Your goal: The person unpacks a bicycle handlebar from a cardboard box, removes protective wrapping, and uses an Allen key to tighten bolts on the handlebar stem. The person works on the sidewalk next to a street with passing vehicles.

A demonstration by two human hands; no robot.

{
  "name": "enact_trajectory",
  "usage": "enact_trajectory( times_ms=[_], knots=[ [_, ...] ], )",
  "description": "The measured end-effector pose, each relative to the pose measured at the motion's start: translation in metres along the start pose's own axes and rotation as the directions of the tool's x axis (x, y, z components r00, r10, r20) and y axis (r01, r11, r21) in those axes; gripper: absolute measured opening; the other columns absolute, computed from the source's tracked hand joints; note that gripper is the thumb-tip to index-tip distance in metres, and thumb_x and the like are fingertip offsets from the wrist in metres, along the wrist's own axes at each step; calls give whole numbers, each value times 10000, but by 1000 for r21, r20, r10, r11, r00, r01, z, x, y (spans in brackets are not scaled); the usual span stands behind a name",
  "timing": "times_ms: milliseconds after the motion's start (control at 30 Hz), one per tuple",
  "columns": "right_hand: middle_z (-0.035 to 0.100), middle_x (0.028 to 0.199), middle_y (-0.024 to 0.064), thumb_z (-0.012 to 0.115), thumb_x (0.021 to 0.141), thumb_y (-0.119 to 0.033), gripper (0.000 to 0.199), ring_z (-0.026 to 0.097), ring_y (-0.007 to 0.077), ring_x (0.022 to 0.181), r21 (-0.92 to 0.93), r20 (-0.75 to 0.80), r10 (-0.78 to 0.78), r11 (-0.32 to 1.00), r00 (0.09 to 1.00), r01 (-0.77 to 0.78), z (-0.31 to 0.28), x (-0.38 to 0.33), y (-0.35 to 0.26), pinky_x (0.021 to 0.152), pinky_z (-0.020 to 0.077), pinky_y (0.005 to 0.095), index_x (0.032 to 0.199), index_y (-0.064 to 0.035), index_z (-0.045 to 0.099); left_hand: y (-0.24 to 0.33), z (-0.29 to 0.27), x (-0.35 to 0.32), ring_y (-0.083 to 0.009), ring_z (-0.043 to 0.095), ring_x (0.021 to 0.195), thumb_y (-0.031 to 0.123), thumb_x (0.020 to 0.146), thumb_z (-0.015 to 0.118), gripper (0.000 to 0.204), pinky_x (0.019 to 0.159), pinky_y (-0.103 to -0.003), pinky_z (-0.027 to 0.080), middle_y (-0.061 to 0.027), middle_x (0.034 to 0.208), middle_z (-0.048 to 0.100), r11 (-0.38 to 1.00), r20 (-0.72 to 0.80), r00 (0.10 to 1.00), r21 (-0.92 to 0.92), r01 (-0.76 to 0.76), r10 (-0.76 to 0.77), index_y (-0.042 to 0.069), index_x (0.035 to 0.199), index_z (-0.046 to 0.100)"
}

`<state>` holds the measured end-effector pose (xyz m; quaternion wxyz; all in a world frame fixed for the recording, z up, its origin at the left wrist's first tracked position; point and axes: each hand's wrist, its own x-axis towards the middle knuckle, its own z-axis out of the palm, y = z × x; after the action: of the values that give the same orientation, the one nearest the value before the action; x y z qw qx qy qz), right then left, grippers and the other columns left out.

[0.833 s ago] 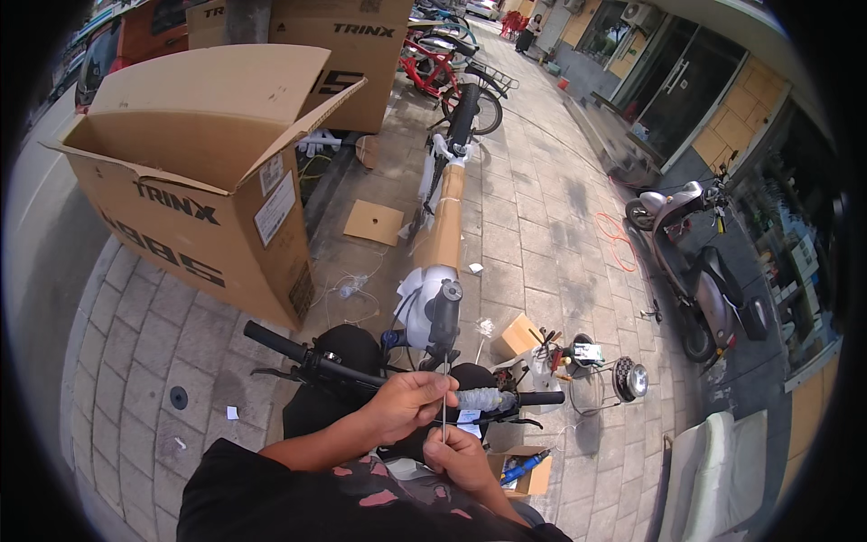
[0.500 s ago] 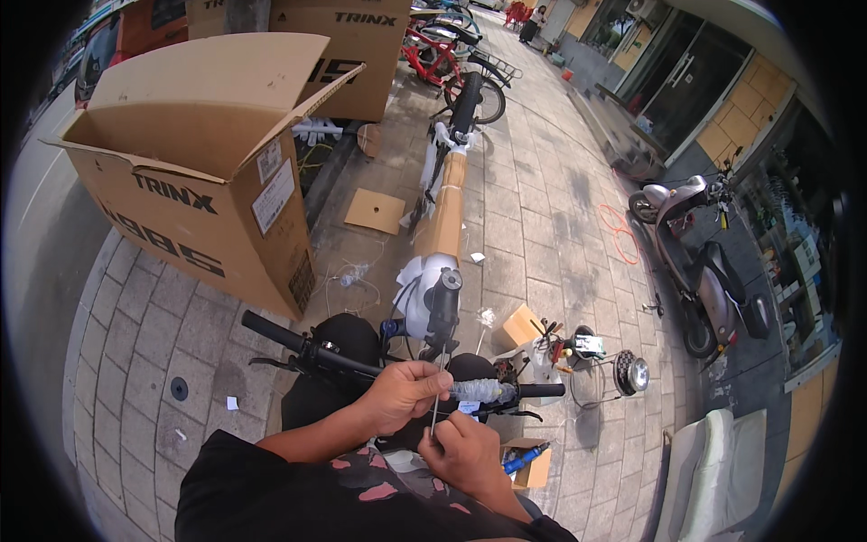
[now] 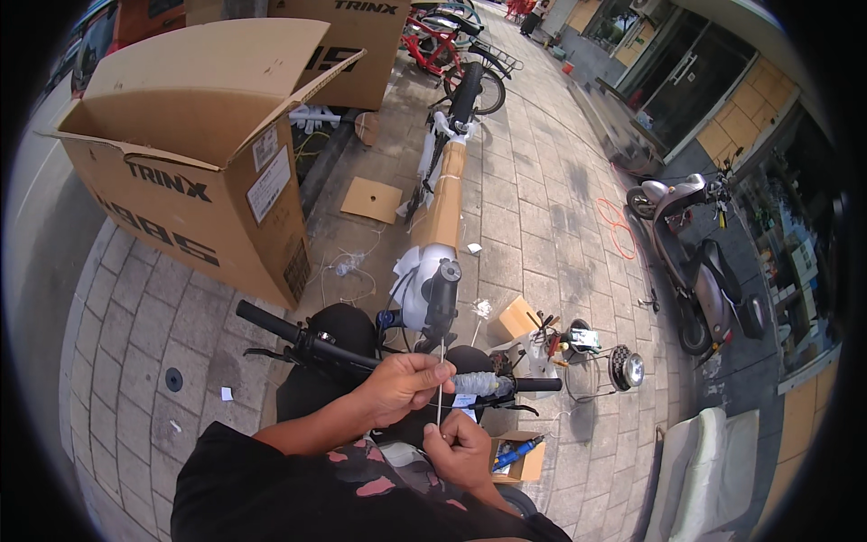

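Pinching a thin white cable tie (image 3: 440,384) at the handlebar (image 3: 361,357), the left hand (image 3: 402,387) grips high and the right hand (image 3: 456,447) pulls low, both closed. Best keep it taut and straight. Left of the handlebar: 1 open brown cardboard box (image 3: 194,167), white label on its side.

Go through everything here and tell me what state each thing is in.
Left hand: pinching the thin cable.
Right hand: gripping the cable lower down.
Handlebar: partly wrapped.
Big box: open, flaps up.
Bike frame: wrapped in cardboard.
Scooter: parked upright.
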<state>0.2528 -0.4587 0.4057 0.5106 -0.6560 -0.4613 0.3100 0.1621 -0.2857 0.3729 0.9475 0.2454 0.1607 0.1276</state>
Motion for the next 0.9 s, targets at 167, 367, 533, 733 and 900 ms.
enact_trajectory(
  times_ms=[167, 367, 533, 733, 900],
  knots=[
    [539, 801, -26, 795, 985, -120, 229, 508, 65, 680, 424, 119, 201, 875, 972, -233, -2, 0, 2, 612, 418, 243, 950, -72, 575, -2, -4, 0, -48, 511, 622, 198, 1078, 688, 240, 558, -191, 396, -73, 976, 751, 999, 32, 999, -51, 0, 2, -14, 1189, 679],
    [599, 835, 16, 718, 1048, -196, 213, 531, 88, 675, 499, 335, 301, 747, 893, -439, -7, -8, 29, 615, 428, 258, 1144, -23, 639, -6, -6, 2, -48, 494, 614, 208, 1093, 662, 238, 548, -195, 389, -71, 998, 740, 998, 65, 998, -69, 4, 0, 0, 1208, 675],
    [644, 842, 77, 729, 1009, -147, 307, 625, 172, 666, -368, 133, -91, 920, 987, 134, 3, 7, -7, 613, 509, 319, 1263, 10, 660, -6, -4, -2, -49, 500, 613, 219, 1083, 686, 244, 531, -214, 394, -54, 986, 744, 997, -31, 999, -75, -21, 19, 5, 1200, 707],
    [647, 875, 119, 748, 961, -118, 322, 667, 257, 659, -647, 154, -150, 732, 977, 215, -3, 5, -18, 601, 526, 363, 1259, -5, 707, -11, -6, 2, -48, 485, 586, 231, 1047, 745, 210, 512, -220, 372, -42, 939, 735, 995, -65, 993, 44, -91, 94, 21, 1039, 736],
    [605, 853, 28, 661, 1062, -199, 326, 572, 122, 634, 240, 286, 247, 917, 926, -318, -20, 3, 12, 588, 457, 292, 1272, 47, 697, -7, -9, 2, -49, 475, 582, 229, 1036, 758, 214, 518, -208, 380, -60, 955, 747, 997, -67, 996, 53, -55, 59, 17, 1044, 740]
  ],
)
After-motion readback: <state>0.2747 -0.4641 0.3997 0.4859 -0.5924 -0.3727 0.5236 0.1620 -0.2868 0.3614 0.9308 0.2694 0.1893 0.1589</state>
